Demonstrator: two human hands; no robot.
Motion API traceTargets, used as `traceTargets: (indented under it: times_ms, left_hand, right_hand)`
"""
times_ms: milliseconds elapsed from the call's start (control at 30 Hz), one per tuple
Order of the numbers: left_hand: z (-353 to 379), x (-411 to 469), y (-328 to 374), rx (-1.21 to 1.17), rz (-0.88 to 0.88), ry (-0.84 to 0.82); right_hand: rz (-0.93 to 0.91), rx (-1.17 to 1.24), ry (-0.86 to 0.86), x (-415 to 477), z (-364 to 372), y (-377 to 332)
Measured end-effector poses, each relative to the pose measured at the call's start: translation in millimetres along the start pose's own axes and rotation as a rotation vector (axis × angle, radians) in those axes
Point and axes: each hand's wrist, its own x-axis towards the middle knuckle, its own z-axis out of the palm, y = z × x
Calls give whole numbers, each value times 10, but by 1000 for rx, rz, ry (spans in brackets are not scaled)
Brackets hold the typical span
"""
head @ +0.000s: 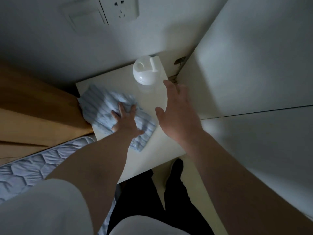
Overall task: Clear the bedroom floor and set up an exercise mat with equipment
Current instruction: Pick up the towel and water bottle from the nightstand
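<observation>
A light blue striped towel (103,106) lies crumpled on the left half of a white bedside table (149,102). My left hand (126,119) rests flat on the towel with fingers spread. A clear water bottle with a white domed lid (145,72) stands at the table's back right. My right hand (176,109) hovers open just in front of and to the right of the bottle, fingers straight, holding nothing.
A wooden bed frame (37,106) and a quilted blue-grey mattress (39,165) lie to the left of the table. A white wardrobe (254,82) stands close on the right. A wall socket (120,9) is above. My dark-trousered legs (160,192) stand before the table.
</observation>
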Motion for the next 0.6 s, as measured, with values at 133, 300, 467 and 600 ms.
traceTargets:
  times_ms: [133,300,467,600]
  left_hand:
    - [89,63,-48,31,22,119]
    - [-336,1,-231,-306,-35,315]
    - [-935,-385,-290,-536,-38,532]
    - [-1307,-715,-358,-609,-47,643]
  right_hand:
    - [18,9,7,100,104,0]
    - [-5,27,30,216,96,-159]
    - [-43,29,42,389,131,-334]
    - [-49,-54,65,707,249,-429]
